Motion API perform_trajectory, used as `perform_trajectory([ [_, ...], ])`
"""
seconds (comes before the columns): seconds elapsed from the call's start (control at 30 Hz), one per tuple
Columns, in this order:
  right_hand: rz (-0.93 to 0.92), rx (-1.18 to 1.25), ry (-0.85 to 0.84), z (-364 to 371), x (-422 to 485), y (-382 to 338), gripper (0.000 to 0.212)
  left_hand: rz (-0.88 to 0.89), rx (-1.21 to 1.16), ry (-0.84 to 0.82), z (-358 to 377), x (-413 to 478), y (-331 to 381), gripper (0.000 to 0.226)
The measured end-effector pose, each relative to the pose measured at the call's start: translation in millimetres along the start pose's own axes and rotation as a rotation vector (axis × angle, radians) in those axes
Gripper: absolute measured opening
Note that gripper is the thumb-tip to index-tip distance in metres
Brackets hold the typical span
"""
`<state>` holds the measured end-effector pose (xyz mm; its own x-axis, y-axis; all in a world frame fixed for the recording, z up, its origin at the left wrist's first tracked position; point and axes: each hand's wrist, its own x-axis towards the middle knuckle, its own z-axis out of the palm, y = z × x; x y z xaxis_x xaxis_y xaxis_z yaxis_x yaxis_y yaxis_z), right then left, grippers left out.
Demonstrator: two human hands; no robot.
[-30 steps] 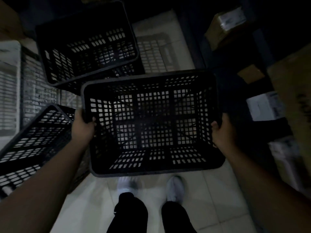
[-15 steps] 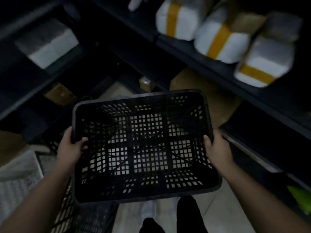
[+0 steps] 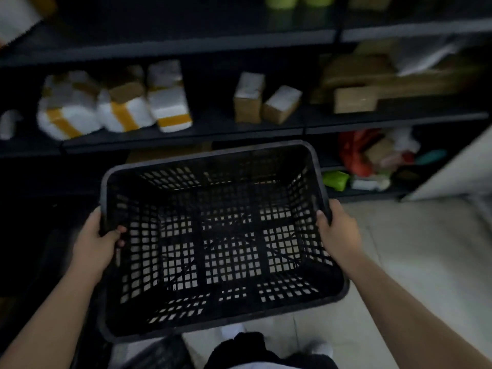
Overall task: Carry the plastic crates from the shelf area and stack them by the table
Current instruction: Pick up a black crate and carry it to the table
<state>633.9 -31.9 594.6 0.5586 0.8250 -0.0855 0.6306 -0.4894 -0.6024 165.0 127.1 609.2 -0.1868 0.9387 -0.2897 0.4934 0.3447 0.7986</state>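
The left hand (image 3: 97, 242) is clamped over the left short rim of the black plastic crate (image 3: 221, 243), thumb hooked inside the mesh wall and the remaining fingers hidden beneath the rim. The right hand (image 3: 336, 234) grips the opposite short rim in the same manner, thumb laid along the inner edge, fingers wrapped under and out of sight. Both grips appear firm and symmetrical. The crate is carried clear of the floor at about waist level in front of the person, open side up, empty, and roughly level, with its far rim slightly raised. Pale floor tiles (image 3: 415, 262) show through its lattice base. Directly beyond the crate's far rim stands the dark shelving (image 3: 186, 134), holding white parcels with yellow tape (image 3: 117, 107) above and to the left of the crate, small brown boxes (image 3: 266, 102) above it, and mixed coloured items (image 3: 372, 158) to its right. No table is in view. Judgement: the step in hand is the carry, with the crate lifted but not yet delivered. The next move calls for turning away from the shelving, holding the crate level and clear of the shelf edge, and locating the stacking point by the table. Motion blur limits finer detail.
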Motion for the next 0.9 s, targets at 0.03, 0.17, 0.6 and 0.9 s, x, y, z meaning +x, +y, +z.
perform_trajectory([
  [0.03,0.046,0.014,0.038,-20,-9,23,0.016,0.046,0.014,-0.046,22,-7,20,0.057],
  [0.17,0.229,0.029,0.169,-100,-47,116,0.015,0.255,0.126,-0.222,125,-46,103,0.041],
  [0.6,0.779,0.105,0.583,-315,-179,388,0.014,0.539,0.31,-0.711,504,-256,304,0.06],
  [0.9,1.097,0.197,0.793,-380,-186,514,0.015,0.708,0.305,-1.013,772,-377,393,0.049],
])
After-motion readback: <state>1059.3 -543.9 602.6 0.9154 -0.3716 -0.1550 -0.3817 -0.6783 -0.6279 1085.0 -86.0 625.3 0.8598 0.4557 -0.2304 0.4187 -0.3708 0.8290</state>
